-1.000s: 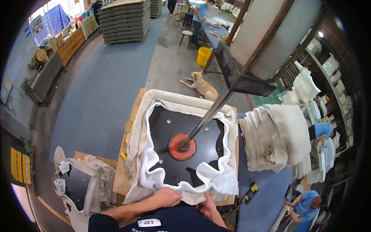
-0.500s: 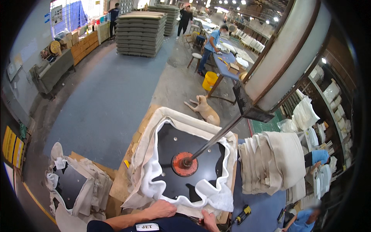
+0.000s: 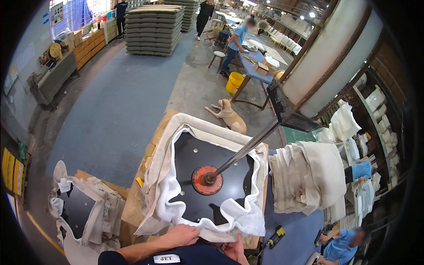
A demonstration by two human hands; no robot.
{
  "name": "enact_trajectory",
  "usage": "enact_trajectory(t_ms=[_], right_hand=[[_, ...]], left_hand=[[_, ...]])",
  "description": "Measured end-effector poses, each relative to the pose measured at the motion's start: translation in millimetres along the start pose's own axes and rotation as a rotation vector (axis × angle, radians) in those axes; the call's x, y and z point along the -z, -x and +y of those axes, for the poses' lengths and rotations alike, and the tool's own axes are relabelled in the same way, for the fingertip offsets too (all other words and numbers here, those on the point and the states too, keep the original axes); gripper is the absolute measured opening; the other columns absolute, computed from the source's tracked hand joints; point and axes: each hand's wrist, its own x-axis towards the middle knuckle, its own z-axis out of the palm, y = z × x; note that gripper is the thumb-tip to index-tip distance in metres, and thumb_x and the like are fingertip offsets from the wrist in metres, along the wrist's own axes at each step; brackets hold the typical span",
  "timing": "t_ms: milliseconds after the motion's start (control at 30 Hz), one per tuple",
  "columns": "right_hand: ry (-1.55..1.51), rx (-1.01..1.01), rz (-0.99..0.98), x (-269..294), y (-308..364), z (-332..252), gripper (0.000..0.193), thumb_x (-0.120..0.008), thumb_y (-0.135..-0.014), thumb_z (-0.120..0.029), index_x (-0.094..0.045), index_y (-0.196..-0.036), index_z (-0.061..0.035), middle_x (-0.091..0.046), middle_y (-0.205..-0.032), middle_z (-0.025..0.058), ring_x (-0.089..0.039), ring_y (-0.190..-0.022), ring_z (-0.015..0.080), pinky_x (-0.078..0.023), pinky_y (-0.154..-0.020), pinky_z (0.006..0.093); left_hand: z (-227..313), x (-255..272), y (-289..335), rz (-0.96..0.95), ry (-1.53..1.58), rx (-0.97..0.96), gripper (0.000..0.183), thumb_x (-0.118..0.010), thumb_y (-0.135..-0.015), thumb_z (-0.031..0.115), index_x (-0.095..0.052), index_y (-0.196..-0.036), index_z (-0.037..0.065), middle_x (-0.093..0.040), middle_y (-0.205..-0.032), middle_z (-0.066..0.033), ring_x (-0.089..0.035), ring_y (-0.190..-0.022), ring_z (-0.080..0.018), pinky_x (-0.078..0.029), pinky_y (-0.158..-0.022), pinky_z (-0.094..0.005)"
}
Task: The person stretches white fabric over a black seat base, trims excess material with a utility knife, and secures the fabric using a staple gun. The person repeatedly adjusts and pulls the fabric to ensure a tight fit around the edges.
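Note:
A black board (image 3: 225, 161) with small holes lies in front of me, wrapped around its sides by white padding (image 3: 174, 207) and a beige fabric cover (image 3: 152, 212). An orange round press pad (image 3: 206, 180) on a metal rod (image 3: 247, 152) rests on the board's middle. At the near edge, my left hand (image 3: 183, 235) is closed with its fingers curled on the beige fabric beside the padding. My right hand (image 3: 235, 250) pinches the same near edge further right, thumb up; its lower fingers are partly hidden. The padding stands in loose waves between board and cover.
A beige fabric stack (image 3: 309, 176) stands right, near a black-and-yellow tool (image 3: 276, 237). Another covered black board (image 3: 79, 210) sits left. Beyond the bench lie a dog (image 3: 228, 115) and a yellow bucket (image 3: 235, 82). A thick post (image 3: 335, 57) rises ahead. Co-workers (image 3: 346, 247) stand around.
The view has shifted slightly, so the scene sits a little higher. More beige fabric shows between my hands at the near edge. The co-worker at lower right shows more fully.

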Motion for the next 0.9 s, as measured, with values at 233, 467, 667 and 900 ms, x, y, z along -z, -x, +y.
enact_trajectory(t_ms=[233, 467, 667, 900], right_hand=[[0.580, 0.273, 0.364, -46, -2, 2, 0.048, -0.053, -0.106, -0.037, -0.050, -0.140, -0.0025, -0.062, -0.134, 0.0158, -0.065, -0.115, 0.0333, -0.056, -0.090, 0.0515], [0.545, 0.291, 0.374, -67, 8, 3, 0.044, -0.054, -0.107, -0.025, -0.047, -0.145, -0.0055, -0.060, -0.139, 0.0152, -0.065, -0.120, 0.0340, -0.055, -0.099, 0.0532], [0.588, 0.250, 0.375, -98, 14, 9, 0.045, -0.053, -0.107, -0.025, -0.045, -0.147, -0.0078, -0.060, -0.140, 0.0128, -0.063, -0.123, 0.0339, -0.053, -0.101, 0.0552], [0.573, 0.287, 0.345, -86, 13, 15, 0.043, -0.051, -0.107, -0.026, -0.047, -0.145, -0.0042, -0.060, -0.140, 0.0145, -0.063, -0.123, 0.0320, -0.053, -0.101, 0.0503]], left_hand=[[18, 19, 23, 0.146, 0.382, 0.237, 0.030, -0.066, -0.094, 0.035, -0.066, -0.091, 0.005, -0.065, -0.085, -0.0130, -0.068, -0.079, -0.0328, -0.053, -0.072, -0.0417], [-10, 3, 143, -0.121, 0.717, 0.984, 0.047, -0.060, -0.098, 0.050, -0.075, -0.096, 0.005, -0.071, -0.082, -0.0105, -0.066, -0.075, -0.0214, -0.051, -0.071, -0.0364], [-37, -45, 140, 0.190, 0.960, 1.147, 0.061, -0.058, -0.098, 0.057, -0.076, -0.092, -0.001, -0.070, -0.079, -0.0090, -0.064, -0.074, -0.0177, -0.051, -0.071, -0.0341], [8, -7, 80, 0.383, 0.972, 1.224, 0.075, -0.053, -0.096, 0.067, -0.074, -0.104, -0.005, -0.072, -0.087, -0.0137, -0.066, -0.083, -0.0235, -0.052, -0.080, -0.0368]])
